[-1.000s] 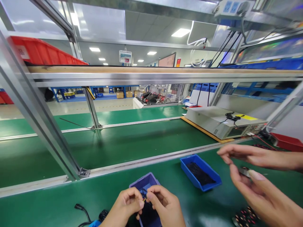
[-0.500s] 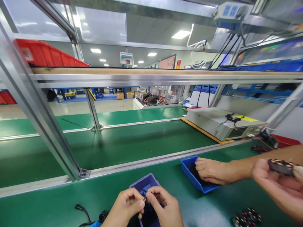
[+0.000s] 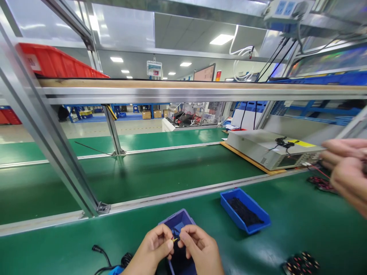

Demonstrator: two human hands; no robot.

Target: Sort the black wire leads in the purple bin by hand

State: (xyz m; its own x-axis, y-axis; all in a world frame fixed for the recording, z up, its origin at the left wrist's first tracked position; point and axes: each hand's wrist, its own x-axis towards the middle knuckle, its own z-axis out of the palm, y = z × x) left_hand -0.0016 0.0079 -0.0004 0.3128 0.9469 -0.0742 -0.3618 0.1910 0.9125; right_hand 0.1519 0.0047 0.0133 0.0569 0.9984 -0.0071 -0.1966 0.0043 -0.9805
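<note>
co-worker's hand withdrawn, hands pinching thin yellow wire

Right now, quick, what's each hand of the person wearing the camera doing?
Left hand: closed, pinching a thin yellow piece, probably a wire.
Right hand: closed in a pinch beside it; what it holds is too small to tell.

Purple bin, blue tray; wire seemingly yellow.
</note>
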